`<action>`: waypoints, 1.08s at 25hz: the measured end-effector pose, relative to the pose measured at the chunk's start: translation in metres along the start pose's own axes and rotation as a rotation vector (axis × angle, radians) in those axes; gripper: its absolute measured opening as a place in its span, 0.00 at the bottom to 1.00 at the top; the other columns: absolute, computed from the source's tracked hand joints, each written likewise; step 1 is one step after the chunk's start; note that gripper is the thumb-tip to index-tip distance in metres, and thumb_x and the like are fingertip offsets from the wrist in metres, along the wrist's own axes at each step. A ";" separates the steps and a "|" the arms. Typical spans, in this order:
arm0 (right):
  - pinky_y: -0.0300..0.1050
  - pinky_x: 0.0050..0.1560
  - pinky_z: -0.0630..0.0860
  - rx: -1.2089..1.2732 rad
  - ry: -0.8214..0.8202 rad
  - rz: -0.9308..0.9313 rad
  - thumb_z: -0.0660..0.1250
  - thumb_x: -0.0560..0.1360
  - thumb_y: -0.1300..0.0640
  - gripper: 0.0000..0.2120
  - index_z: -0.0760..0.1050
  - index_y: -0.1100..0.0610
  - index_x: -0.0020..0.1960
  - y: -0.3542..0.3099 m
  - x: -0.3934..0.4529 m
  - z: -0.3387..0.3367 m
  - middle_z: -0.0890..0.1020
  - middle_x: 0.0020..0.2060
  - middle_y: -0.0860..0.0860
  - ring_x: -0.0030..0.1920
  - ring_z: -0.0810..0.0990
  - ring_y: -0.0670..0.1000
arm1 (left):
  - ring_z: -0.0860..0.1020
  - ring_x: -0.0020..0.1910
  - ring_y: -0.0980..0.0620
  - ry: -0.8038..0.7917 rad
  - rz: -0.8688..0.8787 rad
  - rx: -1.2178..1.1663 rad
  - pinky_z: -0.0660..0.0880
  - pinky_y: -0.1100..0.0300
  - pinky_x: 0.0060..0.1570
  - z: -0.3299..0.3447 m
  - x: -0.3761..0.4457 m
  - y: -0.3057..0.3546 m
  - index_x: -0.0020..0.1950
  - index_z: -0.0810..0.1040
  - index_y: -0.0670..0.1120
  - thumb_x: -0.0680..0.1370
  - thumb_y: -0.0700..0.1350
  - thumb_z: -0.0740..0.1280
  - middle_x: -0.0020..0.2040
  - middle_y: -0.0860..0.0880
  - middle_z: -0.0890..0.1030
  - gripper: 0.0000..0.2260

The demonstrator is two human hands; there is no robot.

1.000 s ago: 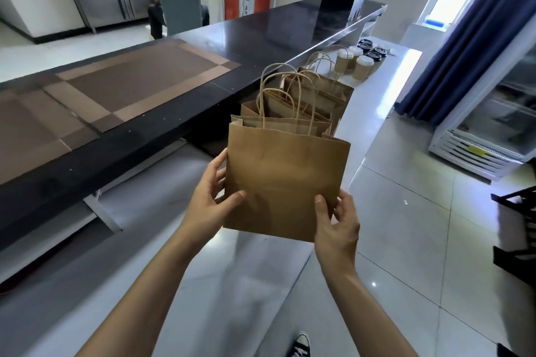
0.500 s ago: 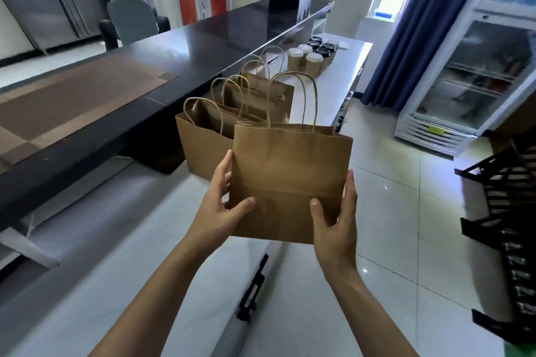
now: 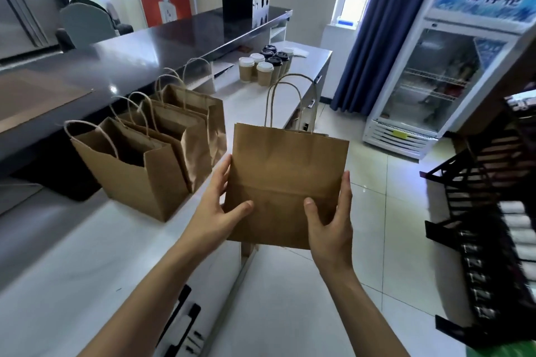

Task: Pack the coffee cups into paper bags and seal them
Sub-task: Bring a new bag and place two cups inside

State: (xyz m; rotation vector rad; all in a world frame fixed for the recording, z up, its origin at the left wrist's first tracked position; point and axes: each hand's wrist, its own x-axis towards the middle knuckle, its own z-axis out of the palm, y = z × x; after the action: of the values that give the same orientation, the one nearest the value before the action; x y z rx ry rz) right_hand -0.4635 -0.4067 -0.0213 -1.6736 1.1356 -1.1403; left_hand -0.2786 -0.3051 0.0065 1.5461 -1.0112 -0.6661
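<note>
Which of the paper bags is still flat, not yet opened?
The bag held between the left hand and right hand. The three bags standing on the counter are open.

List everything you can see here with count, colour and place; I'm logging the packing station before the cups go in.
Flat paper bag: one, brown, held upright between both hands over the counter's edge.
Open paper bags: about four, brown, standing in a row on the white counter, left of the held bag.
Coffee cups: about seven, brown with white or black lids, clustered at the counter's far end.
Raised bar top: one, black, along the counter's left side.
Organiser: one, black, on the bar top's far end.
Display fridge: one, white, glass door, right.
Curtain: blue, beside the fridge.
Rack: black, far right.
Left hand: holds the bag's left edge.
Right hand: holds its right edge.
</note>
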 end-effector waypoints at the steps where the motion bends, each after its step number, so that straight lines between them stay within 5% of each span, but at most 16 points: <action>1: 0.53 0.73 0.69 -0.008 0.002 -0.005 0.67 0.80 0.45 0.40 0.44 0.32 0.80 0.004 0.009 -0.010 0.58 0.77 0.35 0.77 0.63 0.46 | 0.64 0.75 0.56 -0.004 -0.004 0.000 0.70 0.47 0.73 0.012 0.005 0.003 0.80 0.54 0.65 0.78 0.47 0.74 0.80 0.61 0.60 0.40; 5: 0.43 0.70 0.65 -0.026 -0.003 -0.005 0.69 0.79 0.47 0.42 0.45 0.33 0.81 0.021 0.040 -0.042 0.59 0.73 0.34 0.72 0.61 0.40 | 0.64 0.77 0.55 -0.009 -0.028 0.012 0.71 0.48 0.73 0.056 0.023 0.009 0.81 0.52 0.66 0.73 0.55 0.74 0.80 0.60 0.60 0.42; 9: 0.44 0.69 0.66 -0.032 -0.026 0.029 0.70 0.78 0.44 0.43 0.44 0.31 0.80 0.039 0.070 -0.060 0.60 0.74 0.37 0.72 0.61 0.41 | 0.68 0.68 0.70 -0.033 -0.035 -0.027 0.75 0.71 0.59 0.090 0.043 0.009 0.80 0.50 0.69 0.78 0.45 0.74 0.77 0.62 0.62 0.43; 14: 0.47 0.70 0.66 -0.037 -0.045 0.079 0.70 0.78 0.45 0.43 0.44 0.30 0.79 0.053 0.112 -0.071 0.60 0.74 0.36 0.72 0.60 0.40 | 0.68 0.72 0.66 -0.071 -0.003 -0.046 0.75 0.56 0.68 0.115 0.078 0.006 0.80 0.52 0.68 0.78 0.39 0.73 0.79 0.61 0.63 0.42; 17: 0.42 0.71 0.63 -0.046 -0.043 0.083 0.70 0.79 0.47 0.43 0.44 0.32 0.80 0.059 0.142 -0.071 0.59 0.78 0.38 0.73 0.59 0.39 | 0.68 0.74 0.61 -0.082 0.014 -0.056 0.74 0.56 0.69 0.124 0.113 0.003 0.80 0.54 0.67 0.79 0.40 0.72 0.79 0.59 0.64 0.41; 23: 0.50 0.76 0.65 -0.073 -0.008 0.089 0.69 0.79 0.47 0.41 0.46 0.33 0.81 0.066 0.218 -0.056 0.58 0.80 0.40 0.78 0.61 0.46 | 0.67 0.75 0.58 -0.110 0.049 -0.072 0.71 0.48 0.73 0.135 0.203 -0.005 0.80 0.55 0.66 0.78 0.41 0.73 0.79 0.59 0.63 0.40; 27: 0.45 0.75 0.63 -0.063 -0.003 0.088 0.70 0.79 0.50 0.41 0.47 0.36 0.82 0.068 0.273 -0.037 0.58 0.80 0.39 0.76 0.60 0.42 | 0.70 0.73 0.61 -0.122 0.039 -0.088 0.73 0.54 0.70 0.134 0.264 -0.008 0.80 0.56 0.65 0.78 0.39 0.72 0.77 0.58 0.68 0.40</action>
State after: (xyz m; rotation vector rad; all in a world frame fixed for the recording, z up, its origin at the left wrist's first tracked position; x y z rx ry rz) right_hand -0.4623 -0.6900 -0.0100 -1.6556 1.2428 -1.0559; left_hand -0.2646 -0.6007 -0.0030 1.4201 -1.0857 -0.7747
